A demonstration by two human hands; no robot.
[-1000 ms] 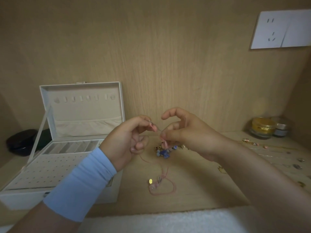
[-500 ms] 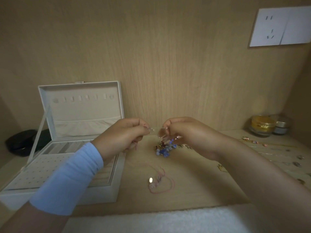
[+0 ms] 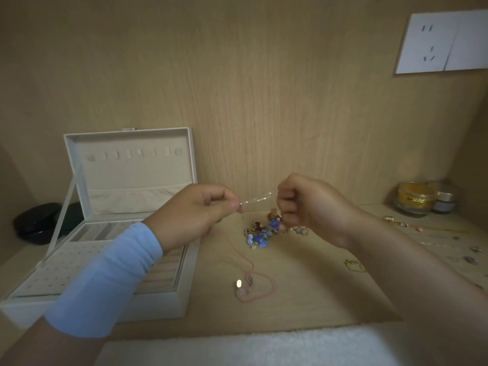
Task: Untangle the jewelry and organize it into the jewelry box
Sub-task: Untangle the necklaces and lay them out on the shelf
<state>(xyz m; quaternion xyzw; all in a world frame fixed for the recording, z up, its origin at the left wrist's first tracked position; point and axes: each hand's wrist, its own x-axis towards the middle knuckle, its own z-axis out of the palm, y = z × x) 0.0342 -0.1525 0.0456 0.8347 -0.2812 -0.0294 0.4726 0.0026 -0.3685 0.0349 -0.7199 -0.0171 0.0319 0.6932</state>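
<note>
A thin silvery chain (image 3: pixel 257 199) is stretched in the air between my left hand (image 3: pixel 195 215) and my right hand (image 3: pixel 306 204); both pinch its ends. Below my right hand a tangle of blue beads and gold bits (image 3: pixel 260 232) lies on the wooden shelf. A pink cord necklace (image 3: pixel 253 283) with a pale pendant lies nearer to me, its cord running up toward my left hand. The white jewelry box (image 3: pixel 169 299) stands open at the left, lid upright, its trays partly hidden by my left forearm.
More chains and small pieces (image 3: pixel 449 244) are strewn at the right, with a gold ring piece (image 3: pixel 353 265). Two glass jars (image 3: pixel 414 199) stand at the back right, a black case (image 3: pixel 37 223) behind the box, a white towel (image 3: pixel 250 347) at the front edge.
My hands have drawn apart, pulling the thin chain out taut between them. My right hand has closed into a fist and lifted slightly off the bead tangle.
</note>
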